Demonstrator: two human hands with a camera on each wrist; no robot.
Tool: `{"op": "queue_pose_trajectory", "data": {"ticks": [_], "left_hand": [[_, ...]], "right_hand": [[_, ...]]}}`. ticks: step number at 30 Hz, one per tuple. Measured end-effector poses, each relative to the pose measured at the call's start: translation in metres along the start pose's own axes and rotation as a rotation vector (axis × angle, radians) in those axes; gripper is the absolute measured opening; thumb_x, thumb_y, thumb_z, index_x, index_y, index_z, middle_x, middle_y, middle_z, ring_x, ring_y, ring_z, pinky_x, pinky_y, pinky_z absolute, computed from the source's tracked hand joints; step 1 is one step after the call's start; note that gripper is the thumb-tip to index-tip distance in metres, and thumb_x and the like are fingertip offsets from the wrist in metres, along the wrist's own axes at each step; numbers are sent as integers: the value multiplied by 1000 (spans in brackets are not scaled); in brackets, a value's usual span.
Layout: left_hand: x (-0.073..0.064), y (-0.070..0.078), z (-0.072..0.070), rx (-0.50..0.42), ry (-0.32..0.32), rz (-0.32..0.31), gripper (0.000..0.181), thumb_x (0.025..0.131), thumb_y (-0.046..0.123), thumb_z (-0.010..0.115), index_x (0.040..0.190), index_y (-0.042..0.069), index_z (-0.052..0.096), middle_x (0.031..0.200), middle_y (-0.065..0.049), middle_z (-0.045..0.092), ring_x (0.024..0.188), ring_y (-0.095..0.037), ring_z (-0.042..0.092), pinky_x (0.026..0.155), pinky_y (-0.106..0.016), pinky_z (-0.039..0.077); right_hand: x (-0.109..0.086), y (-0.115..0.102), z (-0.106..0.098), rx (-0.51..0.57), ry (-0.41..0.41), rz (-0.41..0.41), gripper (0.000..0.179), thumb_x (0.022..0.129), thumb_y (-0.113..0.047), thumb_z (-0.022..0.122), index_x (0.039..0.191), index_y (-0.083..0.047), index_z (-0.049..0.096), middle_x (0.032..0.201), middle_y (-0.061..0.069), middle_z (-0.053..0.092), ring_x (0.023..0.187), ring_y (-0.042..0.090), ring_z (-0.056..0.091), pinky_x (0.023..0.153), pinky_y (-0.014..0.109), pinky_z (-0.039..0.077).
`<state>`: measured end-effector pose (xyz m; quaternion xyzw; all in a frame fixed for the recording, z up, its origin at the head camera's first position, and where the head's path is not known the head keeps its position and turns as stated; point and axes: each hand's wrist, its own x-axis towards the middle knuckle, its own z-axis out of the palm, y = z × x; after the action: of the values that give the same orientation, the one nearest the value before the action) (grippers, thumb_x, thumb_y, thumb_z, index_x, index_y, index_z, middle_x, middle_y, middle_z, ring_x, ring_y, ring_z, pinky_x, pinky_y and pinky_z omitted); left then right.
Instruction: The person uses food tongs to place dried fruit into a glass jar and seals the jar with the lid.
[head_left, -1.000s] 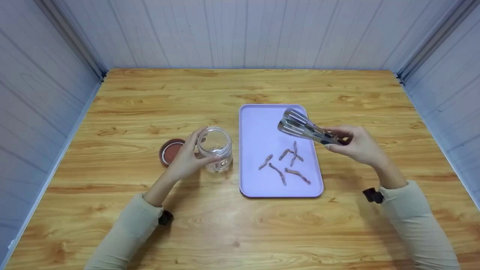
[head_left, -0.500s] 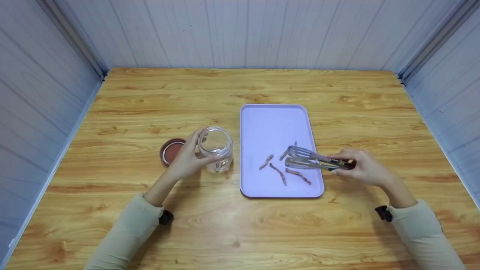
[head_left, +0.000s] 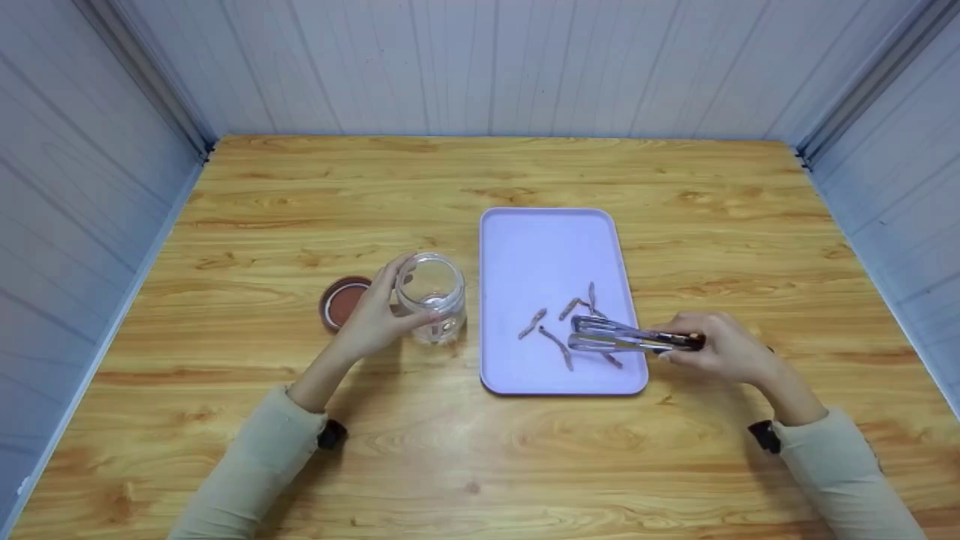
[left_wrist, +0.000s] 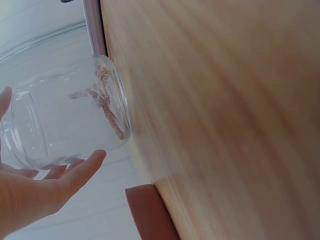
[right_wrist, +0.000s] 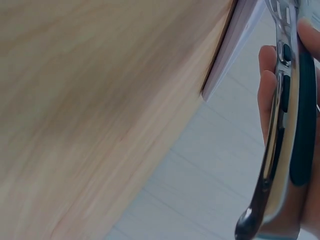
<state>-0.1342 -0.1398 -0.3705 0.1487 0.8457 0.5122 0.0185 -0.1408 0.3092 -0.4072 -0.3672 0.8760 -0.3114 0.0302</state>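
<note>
My left hand (head_left: 367, 322) grips a clear, uncapped jar (head_left: 448, 330), thumb in front and fingers behind. Several brown, twisted dried strips (left_wrist: 104, 97) lie at its bottom in the left wrist view. With my right hand (head_left: 724, 351) I hold metal tongs (head_left: 634, 337) with slotted heads and dark grip inlays. The tong heads hover low over the right side of a lilac tray (head_left: 551, 244), overlapping one strip (head_left: 613, 361) and partly hiding it. Other dried strips (head_left: 556, 348) lie to the left of and behind the heads.
A reddish-brown lid (head_left: 343, 301) lies inner side up on the wooden table (head_left: 420, 450), left of the jar and partly behind my left hand. Pale panel walls (head_left: 487, 67) enclose the table at the back and both sides.
The tongs have come down from above the tray's far half to the strips near its front right, their heads drawing closer together. My left hand and the jar stay put.
</note>
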Motion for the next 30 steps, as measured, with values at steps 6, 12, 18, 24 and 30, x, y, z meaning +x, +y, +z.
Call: {"op": "queue_pose_trajectory", "data": {"ticks": [6, 12, 18, 24, 30], "left_hand": [[0, -1, 0, -9, -1, 5, 80, 72, 14, 74, 134, -3, 26, 130, -20, 35, 118, -34, 34, 93, -44, 31], [0, 0, 0, -3, 5, 0, 80, 72, 14, 74, 134, -2, 27, 130, -20, 36, 118, -34, 34, 94, -43, 30], [0, 1, 1, 15, 14, 3, 80, 72, 15, 74, 134, -3, 27, 130, -20, 36, 118, -34, 34, 96, -44, 27], [6, -21, 3, 12, 9, 19, 83, 71, 22, 74, 135, 1, 26, 131, -17, 36, 118, -32, 34, 94, -44, 30], [10, -40, 6, 15, 18, 22, 87, 68, 35, 75, 137, 10, 27, 131, -10, 36, 118, -26, 35, 93, -44, 31]], "right_hand": [[2, 0, 2, -17, -7, 10, 27, 74, -6, 70, 101, -6, 66, 78, -9, 59, 57, 5, 44, 47, 20, 38], [4, 0, 3, -14, 10, 18, 25, 72, -4, 71, 96, -7, 68, 79, -8, 59, 59, 6, 46, 49, 20, 38], [5, 1, 4, -11, 30, -4, 24, 72, -4, 71, 95, -8, 69, 78, -8, 60, 59, 5, 46, 49, 19, 38], [4, 4, 4, 15, 39, -19, 23, 73, -3, 70, 96, -8, 69, 76, -9, 59, 57, 5, 46, 48, 19, 40], [3, 4, 3, 60, 34, -14, 24, 74, -1, 68, 97, -7, 69, 72, -8, 58, 54, 6, 45, 45, 19, 39]]}}
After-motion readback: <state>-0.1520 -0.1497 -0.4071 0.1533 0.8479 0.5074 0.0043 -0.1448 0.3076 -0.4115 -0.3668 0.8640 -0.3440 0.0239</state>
